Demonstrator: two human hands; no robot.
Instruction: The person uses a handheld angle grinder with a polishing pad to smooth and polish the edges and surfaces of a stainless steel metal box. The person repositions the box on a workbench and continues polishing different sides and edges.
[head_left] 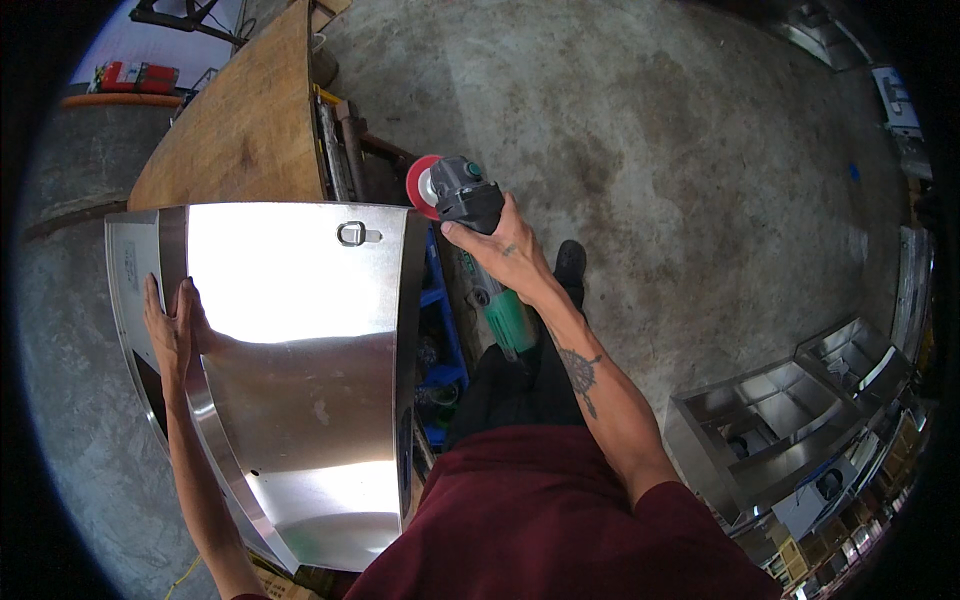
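Closing the right hand (512, 252) around the dark head of an angle grinder (468, 195), just off the far right corner of a steel panel (310, 390); holding its red disc (420, 187) very near that corner, with touch or gap impossible to tell. Laying the left hand (172, 325) along the panel's left edge, with straight fingers over a narrow folded strip (173, 238). Covering the near part of the table (240, 130) with the panel, baring rough brown plywood toward the far edge. Partly screening the grinder's green plastic body with the right forearm (610, 400). Standing beside blue bins (447, 376), below the table's right edge, on blotchy concrete floor (660, 150). Facing angular steel boxes (692, 450) well off to the right. Seeing glare on smooth, shiny metal, plus a ring-shaped latch (352, 235) near the panel's far right corner.
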